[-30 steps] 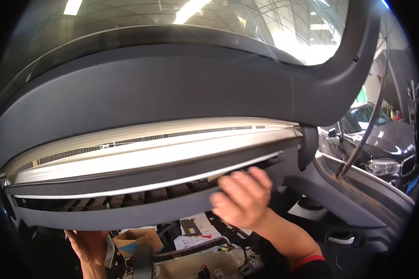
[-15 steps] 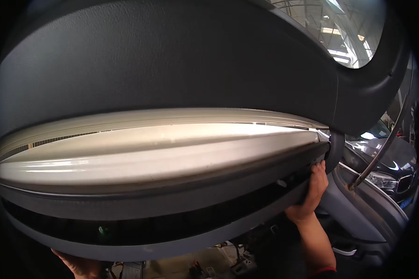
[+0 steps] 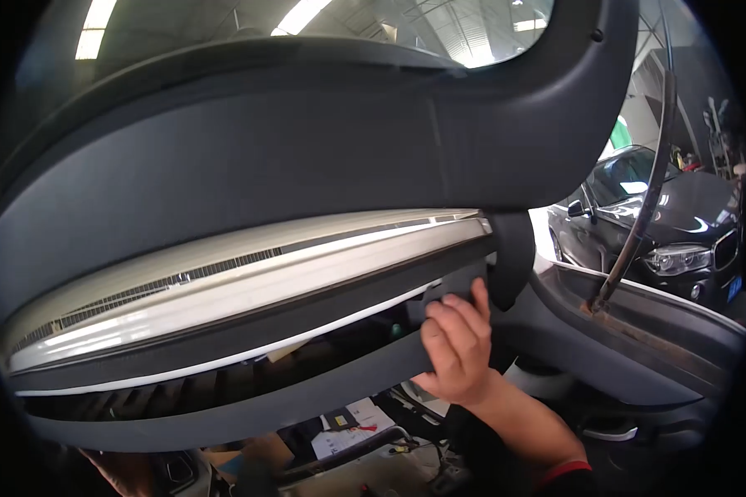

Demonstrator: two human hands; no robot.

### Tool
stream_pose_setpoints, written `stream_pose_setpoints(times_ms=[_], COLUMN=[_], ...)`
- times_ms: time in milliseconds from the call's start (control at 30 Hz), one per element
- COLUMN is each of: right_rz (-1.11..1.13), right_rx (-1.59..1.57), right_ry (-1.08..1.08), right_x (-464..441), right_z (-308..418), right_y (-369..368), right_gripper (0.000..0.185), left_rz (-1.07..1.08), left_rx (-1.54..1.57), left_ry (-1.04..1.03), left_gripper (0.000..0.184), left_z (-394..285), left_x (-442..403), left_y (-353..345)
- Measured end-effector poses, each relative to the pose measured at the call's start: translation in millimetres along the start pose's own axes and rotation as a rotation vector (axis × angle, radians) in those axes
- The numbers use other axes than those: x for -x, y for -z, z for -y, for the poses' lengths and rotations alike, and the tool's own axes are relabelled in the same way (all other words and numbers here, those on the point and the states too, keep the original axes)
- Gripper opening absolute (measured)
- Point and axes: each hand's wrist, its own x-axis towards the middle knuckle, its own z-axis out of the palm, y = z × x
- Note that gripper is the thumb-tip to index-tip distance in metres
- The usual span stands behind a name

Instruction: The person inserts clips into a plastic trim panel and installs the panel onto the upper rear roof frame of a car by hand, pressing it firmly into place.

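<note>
Two bare hands are at the long grey trim panel (image 3: 307, 395), which runs across the lower middle of the view. The right hand (image 3: 460, 344) is at the panel's right end, its fingers (image 3: 443, 331) bent and close together against it, one pointing up; whether they grip around the edge I cannot tell. The left hand (image 3: 124, 474) is below the panel's left end, its fingers hidden by the panel and shadow, so how wide they stand cannot be told.

The panel has a long open slot (image 3: 182, 388) with dark ribs inside, a pale piece (image 3: 288, 352) near its middle and a small green spot toward its right end. Below the panel is a cardboard box (image 3: 269, 451), partly covered and blurred; its contents cannot be made out. Right of the box, also below the panel, white papers (image 3: 331, 446) lie under a dark flat thing (image 3: 340, 421) with a yellow label.

Above the panel stretch a glossy pale strip (image 3: 265, 286) and a wide dark cover (image 3: 265, 157), then window glass with ceiling lights (image 3: 302, 15) beyond. To the panel's right, a rusty rod (image 3: 651, 199) stands slanted, with a dark parked car (image 3: 696, 207) behind it.
</note>
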Motion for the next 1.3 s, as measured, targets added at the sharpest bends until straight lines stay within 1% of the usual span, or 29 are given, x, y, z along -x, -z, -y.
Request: stream_pose_setpoints(times_ms=[33,67,133,167,233,267,333,367,400,467,500,600,633,667,733,767,800,867,900,967,1000,1033,1133,1167,1200,1267,1300], right_rz=[-0.050,-0.049,-0.062,-0.070,-0.107,-0.122,-0.136,-0.132,-0.129,-0.134,-0.133,-0.108,-0.099,-0.100,-0.123,-0.084,-0.042,0.043,0.052,0.041,0.025,0.028,0.037,0.038,0.038,0.041,0.044], right_rx=[-0.012,-0.004,-0.033,-0.047,-0.054,-0.051,-0.059,-0.060,-0.064,-0.072,-0.070,-0.045,-0.034,-0.020,0.000,-0.006,-0.028,-0.046,-0.011,0.009,0.017,0.021,0.027,0.021,0.023,0.006,0.022], right_ry=[-0.005,-0.005,-0.030,-0.060,-0.062,-0.062,-0.069,-0.063,-0.058,-0.066,-0.069,-0.052,-0.044,-0.018,-0.012,0.000,-0.005,-0.042,-0.050,-0.050,-0.060,-0.060,-0.058,-0.059,-0.064,-0.020,-0.028], right_x=[0.8,3.9,4.0,4.7,8.7,9.6,10.7,10.5,11.2,13.3,13.1,13.8,13.6,12.7,7.3,7.1,5.6,-10.0,-12.6,-11.1,-11.4,-12.1,-13.9,-15.3,-16.2,-19.6,-19.4], right_z=[0.6,-1.0,0.3,1.8,1.6,1.6,0.1,-0.7,-0.6,0.1,0.3,-1.0,-1.3,-2.2,-0.8,-1.6,-1.4,1.7,2.9,3.5,6.0,6.7,7.0,7.6,7.1,0.0,-2.8], right_y=[-3.4,-4.2,-3.0,-2.9,-6.1,-7.8,-9.0,-8.4,-8.2,-7.0,-7.2,-6.3,-6.1,-5.6,-7.0,-4.4,-0.7,5.9,2.3,-1.1,-2.0,-1.0,0.2,1.9,3.9,9.6,11.0], right_gripper=[0.036,0.035,0.037,0.040,0.040,0.040,0.040,0.040,0.039,0.039,0.038,0.033,0.033,0.037,0.042,0.049,0.062,0.075,0.085,0.088,0.090,0.092,0.091,0.088,0.088,0.087,0.087], left_rz=[-0.125,-0.110,0.058,0.066,0.365,0.368,0.329,0.262,0.260,0.180,0.113,0.083,0.020,0.015,0.048,-0.066,-0.075,0.211,0.099,0.088,0.074,0.097,0.095,0.144,0.147,0.089,0.153], left_rx=[-0.163,-0.170,-0.135,-0.144,-0.387,-0.396,-0.394,-0.393,-0.402,-0.398,-0.361,-0.377,-0.286,-0.281,-0.278,-0.246,-0.240,-0.283,-0.321,-0.339,-0.373,-0.339,-0.313,-0.312,-0.314,-0.319,-0.300], left_ry=[-0.069,-0.072,0.039,0.034,0.020,0.010,-0.028,-0.035,-0.041,-0.105,-0.085,-0.156,-0.156,-0.170,-0.104,-0.141,-0.127,-0.054,-0.084,-0.066,-0.052,-0.076,-0.094,-0.066,-0.063,-0.080,-0.080], left_gripper=[0.090,0.090,0.079,0.079,0.074,0.074,0.079,0.075,0.075,0.070,0.063,0.062,0.061,0.061,0.059,0.058,0.058,0.068,0.072,0.073,0.073,0.073,0.071,0.070,0.070,0.071,0.072], left_z=[0.4,1.9,5.9,2.0,-7.8,-9.1,-5.1,-3.6,-0.4,5.5,13.5,21.7,26.2,26.8,27.8,31.7,27.2,18.1,20.4,23.0,19.5,20.8,28.3,26.9,28.9,39.1,40.3], left_x=[-2.5,-3.1,0.5,-2.2,-9.6,-12.8,-14.0,-10.7,-10.5,-11.0,-6.1,-7.5,-5.3,-3.6,-3.2,-2.3,-2.1,-8.3,-11.4,-13.9,-10.8,-12.5,-10.1,-12.4,-12.3,-12.8,-16.1], left_y=[8.1,1.3,-11.8,-1.4,35.8,50.9,51.0,47.0,44.7,44.9,22.9,19.4,13.6,7.1,-6.4,-14.6,-13.2,-8.9,-21.8,-41.2,-45.2,-41.8,-47.9,-39.4,-40.4,-45.9,-38.2])
